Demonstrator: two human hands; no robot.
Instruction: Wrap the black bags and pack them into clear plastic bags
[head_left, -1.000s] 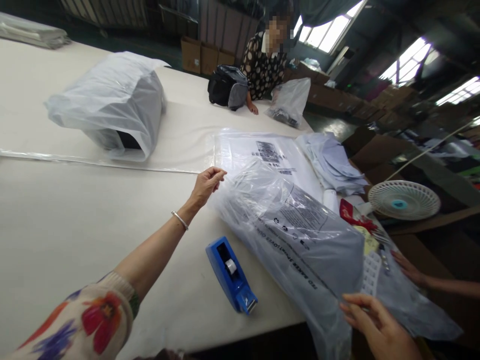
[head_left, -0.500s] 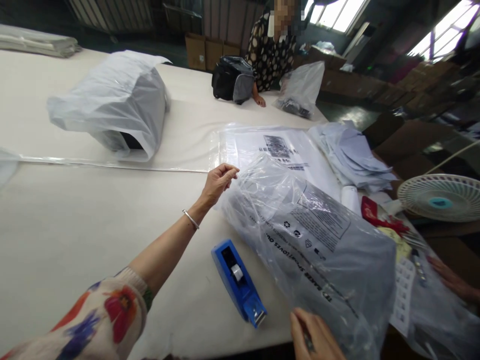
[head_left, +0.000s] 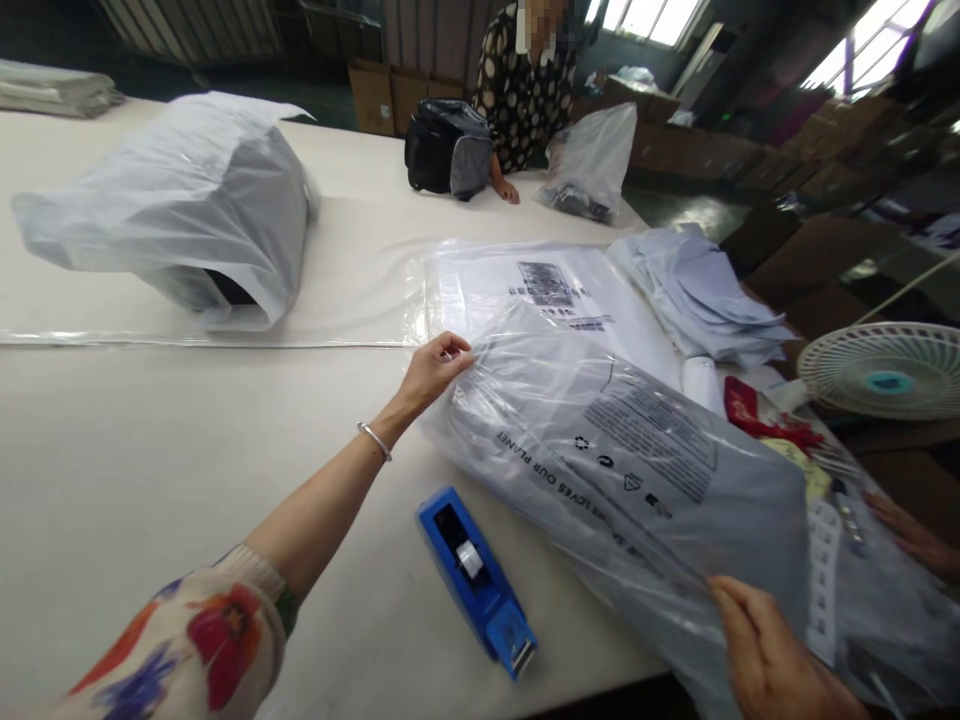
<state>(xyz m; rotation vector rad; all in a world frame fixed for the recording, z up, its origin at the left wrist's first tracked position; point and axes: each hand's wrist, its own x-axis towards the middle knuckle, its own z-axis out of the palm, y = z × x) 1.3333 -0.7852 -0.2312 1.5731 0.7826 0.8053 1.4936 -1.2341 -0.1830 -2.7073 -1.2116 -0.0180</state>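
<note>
State of work: the large translucent grey plastic bag with black printed lettering and recycling symbols point(head_left: 652, 460) is drawn out lengthwise, print side up, lying slantwise across the near right part of the cream-topped table point(head_left: 165, 450). Its far end overlaps the flat white sheets under clear film with a black printed block point(head_left: 480, 290). Judged partway: the bag is spread, but both hands are on it, it is creased, and no fold or tape shows. Whether anything lies inside cannot be told. Left hand point(head_left: 437, 368): thumb and index finger brought together, pinching the gathered film at the bag's left end; remaining fingers curled in. Right hand point(head_left: 776, 655): fingers close together, tips on the near side of the film, where a long crease runs to them; they appear to grip it, though the thumb's hold is not clear. The blue tape dispenser with a white core point(head_left: 476, 585) stands just beside the bag, untouched, on the near side. Well apart, at far left, sits the bulky white plastic-wrapped bundle point(head_left: 217, 210), a dark part showing at its opening. Another person's hand point(head_left: 911, 535) is at the right edge, blurred.
</note>
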